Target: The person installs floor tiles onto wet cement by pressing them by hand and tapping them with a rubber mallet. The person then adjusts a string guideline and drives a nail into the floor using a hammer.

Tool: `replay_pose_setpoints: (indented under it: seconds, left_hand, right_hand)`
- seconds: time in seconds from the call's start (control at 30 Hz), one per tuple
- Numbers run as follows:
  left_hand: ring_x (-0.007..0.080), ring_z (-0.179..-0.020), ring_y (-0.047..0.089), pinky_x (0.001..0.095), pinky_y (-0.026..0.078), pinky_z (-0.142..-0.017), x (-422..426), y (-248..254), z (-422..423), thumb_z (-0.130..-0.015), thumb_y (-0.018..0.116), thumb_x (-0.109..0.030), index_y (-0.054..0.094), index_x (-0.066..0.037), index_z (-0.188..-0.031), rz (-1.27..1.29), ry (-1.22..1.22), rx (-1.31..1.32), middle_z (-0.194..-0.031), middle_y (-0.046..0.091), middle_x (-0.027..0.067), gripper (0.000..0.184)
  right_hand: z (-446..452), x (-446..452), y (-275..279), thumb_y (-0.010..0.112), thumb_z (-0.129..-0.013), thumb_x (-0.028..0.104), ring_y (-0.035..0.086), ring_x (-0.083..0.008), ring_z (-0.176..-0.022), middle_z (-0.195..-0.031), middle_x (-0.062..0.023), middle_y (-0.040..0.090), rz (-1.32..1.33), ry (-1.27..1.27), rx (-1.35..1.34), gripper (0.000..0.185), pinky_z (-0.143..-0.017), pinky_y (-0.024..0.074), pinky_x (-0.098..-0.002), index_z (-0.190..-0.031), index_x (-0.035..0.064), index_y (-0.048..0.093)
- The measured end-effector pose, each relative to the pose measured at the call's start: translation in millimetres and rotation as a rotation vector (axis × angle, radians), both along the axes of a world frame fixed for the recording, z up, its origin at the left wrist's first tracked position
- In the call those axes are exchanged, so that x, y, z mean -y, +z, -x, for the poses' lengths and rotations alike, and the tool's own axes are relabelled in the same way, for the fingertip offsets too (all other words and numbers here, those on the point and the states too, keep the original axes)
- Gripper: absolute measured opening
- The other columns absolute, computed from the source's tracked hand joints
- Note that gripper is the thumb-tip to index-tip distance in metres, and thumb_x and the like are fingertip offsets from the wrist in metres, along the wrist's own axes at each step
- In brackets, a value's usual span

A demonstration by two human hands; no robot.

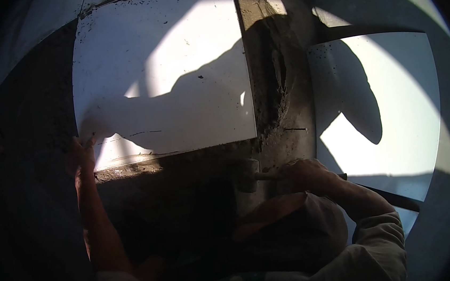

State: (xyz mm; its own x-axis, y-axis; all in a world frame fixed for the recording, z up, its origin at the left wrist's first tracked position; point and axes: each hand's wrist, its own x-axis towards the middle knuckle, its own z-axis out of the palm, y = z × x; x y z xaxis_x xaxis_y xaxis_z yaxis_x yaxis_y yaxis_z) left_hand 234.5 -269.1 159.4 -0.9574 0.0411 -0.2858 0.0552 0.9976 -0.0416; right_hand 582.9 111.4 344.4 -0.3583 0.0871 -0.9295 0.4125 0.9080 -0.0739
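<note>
A large white tile (pixel 205 99) lies in the upper middle, with specks of dirt and shadows across it. At its lower left corner is my left hand (pixel 82 153), its fingers at the tile's edge and partly lost in shadow. My right hand (pixel 305 173) is wrapped round the handle of a mallet (pixel 247 176), whose head points left, just below the tile's lower right corner. Dark rough mortar or soil (pixel 126 173) shows along the tile's lower edge.
A second white tile (pixel 403 98) lies at the right, partly shaded. Between the two tiles runs a dirty strip with loose debris (pixel 280 98) and a thin nail-like piece (pixel 296 129). My knee (pixel 323 223) is bent at the lower middle.
</note>
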Motion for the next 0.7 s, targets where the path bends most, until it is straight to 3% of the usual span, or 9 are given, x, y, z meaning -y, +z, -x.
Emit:
replay_pose_setpoints:
  seconds: [0.23, 0.27, 0.33, 0.47, 0.53, 0.63, 0.7]
  left_hand:
    - [0.0345, -0.101, 0.063, 0.0454, 0.050, -0.082, -10, 13, -5, -0.080, 0.065, -0.051, 0.057, -0.013, -0.110, 0.021, 0.020, 0.009, -0.109, 0.066, 0.0124, 0.049]
    - [0.0346, -0.101, 0.063, 0.0457, 0.049, -0.082, -12, 16, -6, -0.080, 0.065, -0.052, 0.057, -0.013, -0.111, 0.028, 0.019, 0.011, -0.109, 0.066, 0.0122, 0.050]
    - [0.0346, -0.101, 0.063, 0.0459, 0.049, -0.082, -12, 17, -7, -0.080, 0.065, -0.052, 0.057, -0.013, -0.111, 0.033, 0.017, 0.013, -0.109, 0.066, 0.0120, 0.050]
    - [0.0348, -0.102, 0.063, 0.0470, 0.049, -0.083, 6, -8, 2, -0.080, 0.064, -0.053, 0.057, -0.014, -0.111, -0.011, 0.009, -0.008, -0.109, 0.066, 0.0122, 0.050]
    - [0.0349, -0.102, 0.063, 0.0472, 0.049, -0.083, 7, -13, 4, -0.080, 0.064, -0.052, 0.057, -0.014, -0.111, -0.044, 0.026, 0.005, -0.110, 0.066, 0.0124, 0.050]
    - [0.0347, -0.103, 0.062, 0.0469, 0.049, -0.084, -1, 1, -3, -0.080, 0.063, -0.053, 0.057, -0.014, -0.113, -0.027, 0.060, 0.049, -0.111, 0.065, 0.0121, 0.051]
    - [0.0343, -0.104, 0.062, 0.0469, 0.049, -0.084, -5, 5, -3, -0.080, 0.063, -0.054, 0.057, -0.014, -0.113, 0.044, 0.038, 0.013, -0.112, 0.065, 0.0114, 0.052]
  right_hand:
    - [-45, -15, -46, 0.059, -0.087, 0.017, 0.067, -0.0247, -0.092, -0.096, -0.0099, 0.067, 0.165, 0.121, -0.139, 0.026, -0.076, 0.0547, -0.0387, -0.113, 0.0140, 0.063]
    - [-28, -11, -33, 0.059, -0.087, 0.017, 0.067, -0.0247, -0.092, -0.096, -0.0099, 0.067, 0.165, 0.117, -0.140, 0.026, -0.076, 0.0547, -0.0387, -0.113, 0.0140, 0.063]
    - [21, -3, 5, 0.062, -0.086, 0.017, 0.066, -0.0262, -0.093, -0.096, -0.0095, 0.067, -0.048, -0.018, 0.099, 0.025, -0.079, 0.0536, -0.0400, -0.110, 0.0136, 0.063]
    - [-11, -7, -10, 0.062, -0.085, 0.019, 0.066, -0.0280, -0.090, -0.094, -0.0094, 0.067, 0.056, 0.126, -0.049, 0.020, -0.080, 0.0528, -0.0411, -0.104, 0.0122, 0.066]
    - [-25, -12, -25, 0.062, -0.085, 0.021, 0.067, -0.0279, -0.089, -0.092, -0.0093, 0.066, 0.173, -0.059, -0.019, 0.023, -0.079, 0.0525, -0.0420, -0.106, 0.0131, 0.065]
    - [-28, -13, -39, 0.061, -0.086, 0.021, 0.066, -0.0275, -0.089, -0.095, -0.0090, 0.067, 0.205, 0.088, -0.083, 0.024, -0.079, 0.0523, -0.0426, -0.109, 0.0135, 0.063]
    - [-18, -15, -38, 0.061, -0.086, 0.018, 0.066, -0.0271, -0.090, -0.096, -0.0087, 0.066, 0.103, 0.002, -0.045, 0.031, -0.079, 0.0525, -0.0424, -0.116, 0.0177, 0.060]
